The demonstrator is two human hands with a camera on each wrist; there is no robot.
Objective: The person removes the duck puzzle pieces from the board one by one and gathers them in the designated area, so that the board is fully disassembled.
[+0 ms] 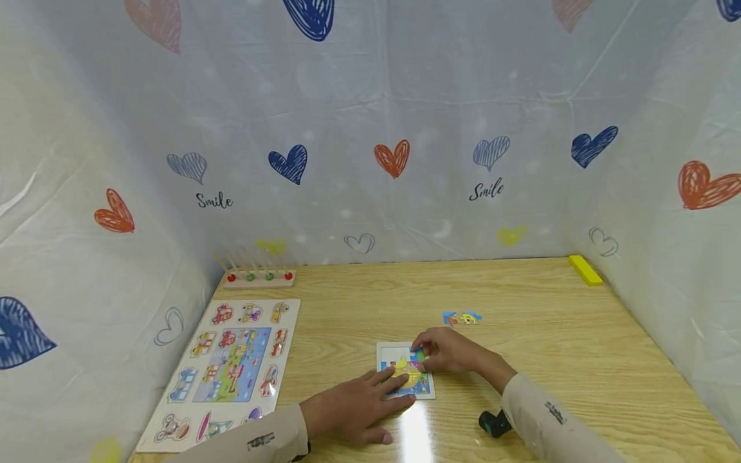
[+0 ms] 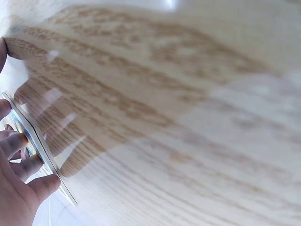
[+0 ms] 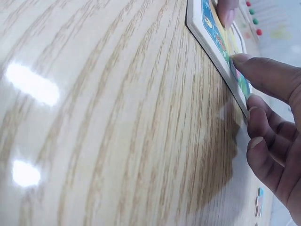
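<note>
A small picture puzzle in a white frame (image 1: 379,355) lies on the table, with a pale bare patch at its upper left. My left hand (image 1: 360,406) rests across its lower left, fingers spread and nearly straight; the left wrist view shows these fingers (image 2: 18,141) along the puzzle edge. At the upper right corner, my right hand (image 1: 454,352) pinches a green and blue puzzle piece (image 1: 420,355), set in or right at its place. In the right wrist view the thumb (image 3: 263,70) lies on the picture, with the other fingers curled by the frame's edge.
Loose blue, orange and yellow puzzle pieces (image 1: 470,317) lie beyond the right hand. A large vehicle puzzle board (image 1: 289,328) is at left, a peg stand with beads (image 1: 260,280) behind it. A yellow block (image 1: 586,270) sits back right; a black object (image 1: 493,424) lies near the right sleeve.
</note>
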